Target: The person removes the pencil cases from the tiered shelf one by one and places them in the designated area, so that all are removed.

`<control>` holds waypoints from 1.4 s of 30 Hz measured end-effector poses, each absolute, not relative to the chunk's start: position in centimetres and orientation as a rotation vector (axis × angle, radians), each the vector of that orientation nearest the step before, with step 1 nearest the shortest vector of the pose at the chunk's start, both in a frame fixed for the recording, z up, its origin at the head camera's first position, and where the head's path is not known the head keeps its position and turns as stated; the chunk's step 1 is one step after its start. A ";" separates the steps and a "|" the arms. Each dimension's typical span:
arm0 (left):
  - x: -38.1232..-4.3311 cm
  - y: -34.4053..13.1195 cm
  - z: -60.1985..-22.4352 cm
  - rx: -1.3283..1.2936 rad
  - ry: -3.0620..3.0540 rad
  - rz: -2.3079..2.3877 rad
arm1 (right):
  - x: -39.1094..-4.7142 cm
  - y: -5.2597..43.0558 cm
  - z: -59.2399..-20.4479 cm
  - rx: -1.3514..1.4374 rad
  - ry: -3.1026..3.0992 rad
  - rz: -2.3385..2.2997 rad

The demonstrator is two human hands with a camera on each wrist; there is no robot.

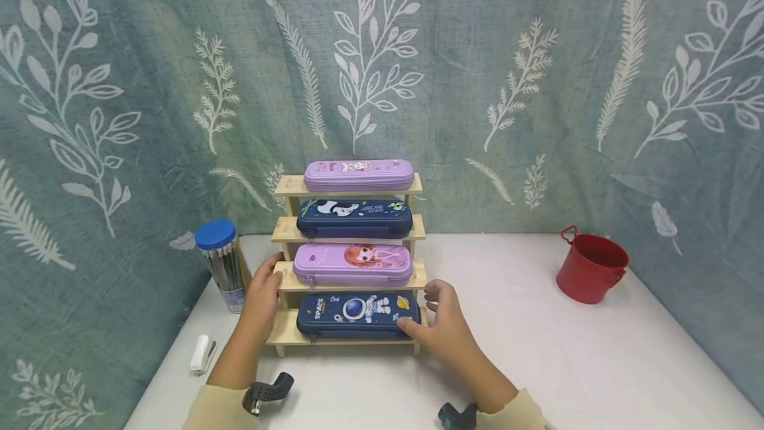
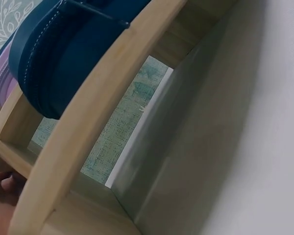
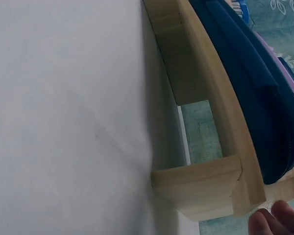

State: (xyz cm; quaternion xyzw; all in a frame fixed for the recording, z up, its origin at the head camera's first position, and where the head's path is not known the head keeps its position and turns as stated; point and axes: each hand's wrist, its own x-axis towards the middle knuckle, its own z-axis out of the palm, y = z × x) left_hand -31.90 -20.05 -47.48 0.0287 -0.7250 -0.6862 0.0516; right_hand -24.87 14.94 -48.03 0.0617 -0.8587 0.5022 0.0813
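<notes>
A four-step wooden rack [image 1: 281, 327] stands on the table with one pencil case on each step. From the top they are a lilac case [image 1: 358, 181], a navy panda case [image 1: 352, 225], a lilac case with a red-haired girl [image 1: 346, 274] and a navy astronaut case [image 1: 334, 332]. My left hand [image 1: 260, 300] grips the rack's left side, its fingertips [image 2: 9, 183] tucked in by the wooden side piece. My right hand [image 1: 444, 324] is at the right end, its thumb by the astronaut case's corner and its fingers bent loosely beside the steps.
Left of the rack stands a clear tub of pencils [image 1: 225, 271] with a blue lid. A white stapler [image 1: 201, 354] lies nearer the front on that side. A red metal bucket [image 1: 587, 274] is at the far right. A leaf-patterned curtain [image 1: 453, 118] hangs behind the table.
</notes>
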 end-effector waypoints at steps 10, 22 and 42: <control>-31.3 -20.5 -46.8 0.013 -2.228 -2.059 | -24.7 13.9 -48.9 0.257 -2.544 1.424; -31.3 -20.4 -46.9 0.028 -2.191 -2.093 | -24.6 13.0 -49.1 0.191 -2.609 1.317; -31.4 -20.1 -47.7 0.066 -2.207 -2.092 | -24.6 13.6 -48.9 0.161 -2.668 1.335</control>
